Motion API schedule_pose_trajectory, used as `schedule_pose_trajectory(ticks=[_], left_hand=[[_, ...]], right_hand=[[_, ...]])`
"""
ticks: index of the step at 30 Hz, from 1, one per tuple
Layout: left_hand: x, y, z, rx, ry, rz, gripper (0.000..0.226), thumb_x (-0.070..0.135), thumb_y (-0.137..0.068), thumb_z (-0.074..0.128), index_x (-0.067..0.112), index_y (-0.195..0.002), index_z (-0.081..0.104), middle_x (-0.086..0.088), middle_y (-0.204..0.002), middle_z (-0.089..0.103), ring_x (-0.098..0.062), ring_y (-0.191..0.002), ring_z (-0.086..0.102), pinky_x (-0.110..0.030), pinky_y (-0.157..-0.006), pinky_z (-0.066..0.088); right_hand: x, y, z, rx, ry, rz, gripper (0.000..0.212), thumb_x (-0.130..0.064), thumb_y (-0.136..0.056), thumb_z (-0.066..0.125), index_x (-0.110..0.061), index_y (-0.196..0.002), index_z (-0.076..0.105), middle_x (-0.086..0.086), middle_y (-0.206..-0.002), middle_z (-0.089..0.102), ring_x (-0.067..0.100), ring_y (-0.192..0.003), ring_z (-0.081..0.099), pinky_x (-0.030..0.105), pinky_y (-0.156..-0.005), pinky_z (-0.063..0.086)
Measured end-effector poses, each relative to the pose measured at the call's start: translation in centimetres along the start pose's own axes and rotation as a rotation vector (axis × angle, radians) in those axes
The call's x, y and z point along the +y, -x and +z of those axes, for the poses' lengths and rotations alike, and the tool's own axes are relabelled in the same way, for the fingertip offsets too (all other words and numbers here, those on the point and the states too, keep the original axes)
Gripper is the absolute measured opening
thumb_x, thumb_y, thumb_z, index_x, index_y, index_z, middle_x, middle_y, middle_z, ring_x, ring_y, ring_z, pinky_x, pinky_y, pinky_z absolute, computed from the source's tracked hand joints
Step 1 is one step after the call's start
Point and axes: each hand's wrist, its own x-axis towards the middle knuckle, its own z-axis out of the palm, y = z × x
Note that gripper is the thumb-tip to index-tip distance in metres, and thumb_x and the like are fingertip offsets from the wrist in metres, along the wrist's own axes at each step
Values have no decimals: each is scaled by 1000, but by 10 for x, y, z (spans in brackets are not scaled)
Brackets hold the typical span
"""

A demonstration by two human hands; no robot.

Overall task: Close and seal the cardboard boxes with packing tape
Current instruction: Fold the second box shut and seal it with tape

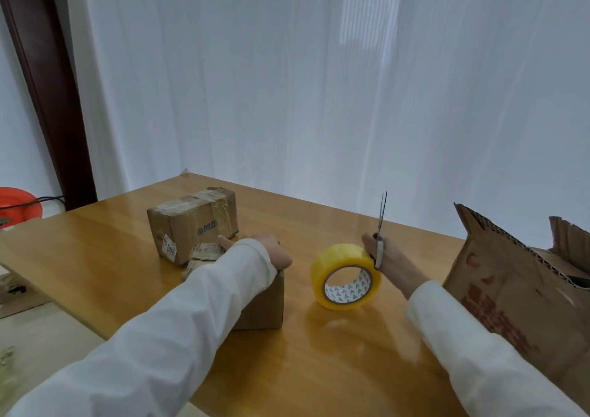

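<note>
The left hand [271, 252] presses flat on the small box [263, 305] on the desk [319, 353] while the right hand [388, 258] pinches scissors [381, 225] beside the tape roll [346, 276], so hold the box firmly and snip slowly.

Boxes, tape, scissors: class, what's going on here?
A person is packing boxes at a table. The left hand rests on a small box. The right hand holds scissors, blades up, beside the tape. A taped box sits behind; an open box stands right.
</note>
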Motion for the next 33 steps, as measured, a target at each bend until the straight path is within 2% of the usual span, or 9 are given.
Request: schedule_pose_trajectory(ticks=[3,7,9,12,17,22,26,31,33], left_hand=[[2,5,3,43,-28,-26,11,23,-84,44,16,-85,52,-9,-115,55,-32,-125,38,-67,-108,3],[1,8,7,102,-24,17,25,34,-94,34,16,-102,50,-7,-125,50,-29,-130,33,-64,-111,-1],[3,13,9,303,-162,64,45,50,-96,28,18,-118,51,-4,-130,46,-25,-131,30,-61,-111,-1],[17,28,15,596,-282,211,59,61,-94,21,22,-114,61,1,-124,53,-22,-125,36,-56,-111,6],[49,44,30,359,-112,199,67,64,-93,16,23,-111,65,-1,-121,58,-23,-125,39,-56,-109,10],[60,49,21,422,109,168,37,52,-94,40,29,-101,69,4,-105,64,-20,-113,47,-48,-105,20],[61,45,15,390,219,134,26,44,-91,48,30,-96,70,5,-101,66,-20,-107,52,-44,-97,25],[62,49,15,411,38,168,25,33,-95,41,20,-99,63,0,-104,63,-23,-107,50,-42,-95,28],[61,53,15,440,-58,207,18,25,-97,39,16,-97,54,-3,-104,60,-25,-105,50,-42,-94,28]], right_hand=[[10,0,7,-44,-75,27,21,-42,-89,62,-23,-88,54,-4,-86,57,17,-81,59,38,-84,49],[4,12,8,-74,-87,38,13,-27,-88,67,-18,-85,58,11,-77,64,24,-70,62,39,-72,51],[4,16,6,-105,-48,37,24,-35,-77,75,-17,-84,62,6,-65,65,24,-65,60,36,-68,52],[1,24,7,-154,4,22,25,-37,-76,75,-16,-82,63,1,-59,65,24,-64,60,34,-68,52],[-1,32,10,-167,10,-28,16,-31,-89,63,-17,-82,63,1,-69,67,19,-66,64,29,-66,52],[-4,37,15,-166,69,-36,16,-33,-93,57,-22,-81,60,-2,-76,65,14,-70,62,23,-64,50],[-3,38,16,-162,98,-41,17,-33,-92,59,-23,-78,60,-5,-71,65,11,-66,62,20,-60,49],[-4,39,18,-179,122,-57,17,-35,-92,58,-25,-77,57,-7,-73,63,9,-68,60,21,-65,48],[-1,39,19,-262,132,-25,20,-40,-84,68,-23,-80,59,-5,-74,63,10,-68,59,21,-69,49]])
